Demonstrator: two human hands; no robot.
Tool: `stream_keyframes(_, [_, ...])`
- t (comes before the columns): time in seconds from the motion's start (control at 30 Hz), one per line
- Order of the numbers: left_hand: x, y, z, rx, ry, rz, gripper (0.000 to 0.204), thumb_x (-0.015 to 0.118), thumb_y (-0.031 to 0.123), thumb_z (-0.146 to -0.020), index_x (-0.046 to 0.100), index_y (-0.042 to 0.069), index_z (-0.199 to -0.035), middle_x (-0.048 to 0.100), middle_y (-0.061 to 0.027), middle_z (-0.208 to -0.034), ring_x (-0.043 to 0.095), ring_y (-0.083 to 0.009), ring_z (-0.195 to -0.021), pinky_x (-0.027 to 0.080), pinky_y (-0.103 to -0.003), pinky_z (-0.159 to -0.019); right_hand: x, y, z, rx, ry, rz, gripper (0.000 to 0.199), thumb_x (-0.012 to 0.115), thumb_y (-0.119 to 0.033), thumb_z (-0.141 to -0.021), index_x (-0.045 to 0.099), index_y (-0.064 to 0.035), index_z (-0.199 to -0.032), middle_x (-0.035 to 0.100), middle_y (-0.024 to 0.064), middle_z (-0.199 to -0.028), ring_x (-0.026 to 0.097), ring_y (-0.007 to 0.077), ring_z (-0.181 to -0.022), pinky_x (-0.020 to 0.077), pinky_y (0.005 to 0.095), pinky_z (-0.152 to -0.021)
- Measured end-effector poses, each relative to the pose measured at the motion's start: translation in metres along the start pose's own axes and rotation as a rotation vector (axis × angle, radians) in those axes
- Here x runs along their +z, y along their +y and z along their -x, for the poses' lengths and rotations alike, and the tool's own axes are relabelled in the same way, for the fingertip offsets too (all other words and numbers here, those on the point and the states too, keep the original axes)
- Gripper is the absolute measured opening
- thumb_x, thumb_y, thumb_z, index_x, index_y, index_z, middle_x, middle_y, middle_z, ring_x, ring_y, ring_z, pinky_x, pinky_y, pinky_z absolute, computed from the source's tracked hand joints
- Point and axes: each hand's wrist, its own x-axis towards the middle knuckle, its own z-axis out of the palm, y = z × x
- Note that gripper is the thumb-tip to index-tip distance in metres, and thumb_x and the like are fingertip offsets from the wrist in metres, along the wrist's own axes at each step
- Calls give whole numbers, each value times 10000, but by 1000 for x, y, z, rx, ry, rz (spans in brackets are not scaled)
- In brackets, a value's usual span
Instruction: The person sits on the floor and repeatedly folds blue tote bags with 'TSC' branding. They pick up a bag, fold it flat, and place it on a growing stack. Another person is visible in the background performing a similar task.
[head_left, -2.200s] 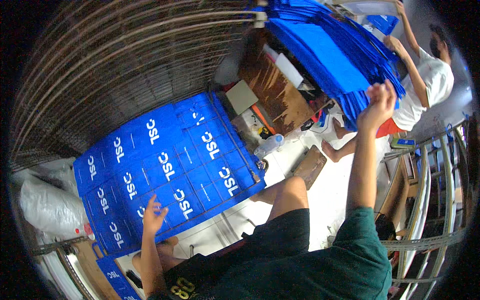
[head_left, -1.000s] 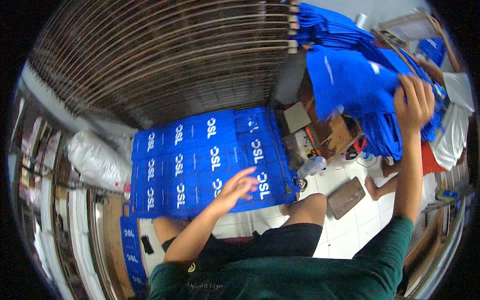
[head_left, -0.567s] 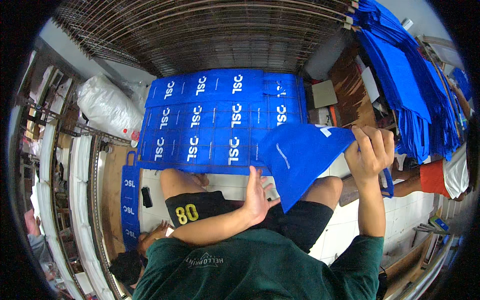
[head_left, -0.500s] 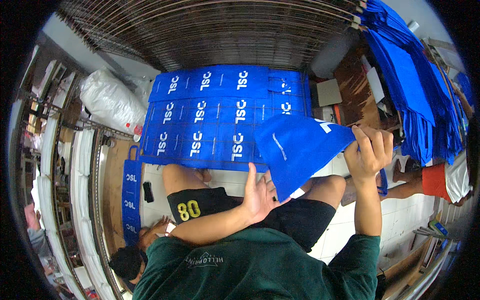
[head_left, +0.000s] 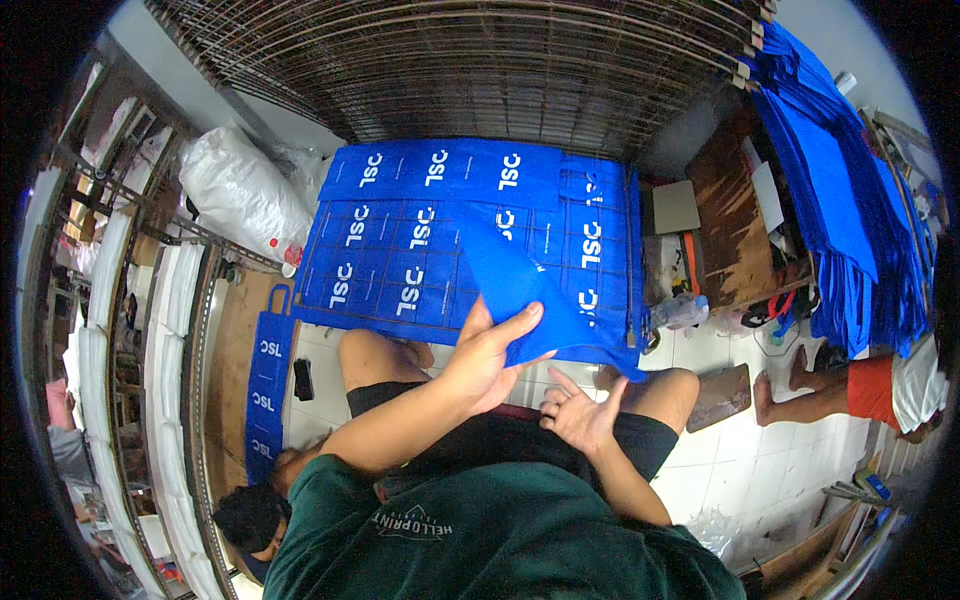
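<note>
Just past my knees, my left hand (head_left: 490,358) grips the near edge of a blue fabric bag (head_left: 530,295), thumb on top and fingers underneath. The bag is tilted and partly folded, its far part reaching over a wire rack. My right hand (head_left: 583,412) is beside the bag's near right corner, palm up with fingers apart and slightly curled, holding nothing. Under the raised bag, several blue printed bags (head_left: 385,262) lie side by side in rows on the rack, and the raised one hides part of them.
Dark wire racks (head_left: 450,75) are stacked beyond the bags. Blue fabric sheets (head_left: 835,220) hang at the right, near another person's legs (head_left: 800,395). A wooden board (head_left: 720,220) and clear bottle (head_left: 683,312) are on the right. A phone (head_left: 303,380) lies on the floor; another person sits lower left.
My right hand has let go of the bag and come down toward my lap. My left hand, flat before, has closed on the bag, which has swung left and farther over the rack.
</note>
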Motion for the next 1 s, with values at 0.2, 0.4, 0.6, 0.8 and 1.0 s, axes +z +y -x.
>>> stream_keyframes(0.2, [-32,22,37,65,181,-138,450,608,105,-793,410,161,-1193,533,-27,-1025,554,-166,-889,463,-265,-558,-6,-29,-60,11,-140,-168,919,531,-707,-659,427,-7,-1244,561,199,-1108,571,316,-983,473,455,-824])
stream_keyframes(0.4, [-102,44,28,86,384,-297,619,542,-14,-762,269,158,-1290,522,-82,-980,577,-204,-662,418,-243,-403,-31,-74,-94,160,270,260,510,551,-36,-685,465,7,-1186,575,181,-1082,586,305,-942,470,439,-859])
stream_keyframes(0.6, [-166,9,-52,-330,301,-238,560,517,1,-715,381,176,-1229,527,-54,-927,516,-160,-709,313,-223,-449,-41,-128,-72,55,609,669,485,586,31,-629,513,-36,-1104,578,112,-1011,567,265,-948,459,433,-864])
stream_keyframes(0.8, [-129,-11,-179,-389,197,-341,560,531,73,-687,415,196,-1221,525,-29,-947,481,-170,-873,394,-313,-591,-17,-241,-92,60,676,920,336,594,5,-656,565,-19,-989,608,90,-901,592,247,-816,504,395,-767])
stream_keyframes(1.0, [-137,-34,-330,115,44,-566,713,611,130,-711,291,116,-1348,544,-94,-1063,547,-203,-904,469,-355,-711,-92,-387,-154,-211,704,1171,319,600,-55,-695,522,-56,-1005,577,85,-951,557,242,-892,482,475,-731])
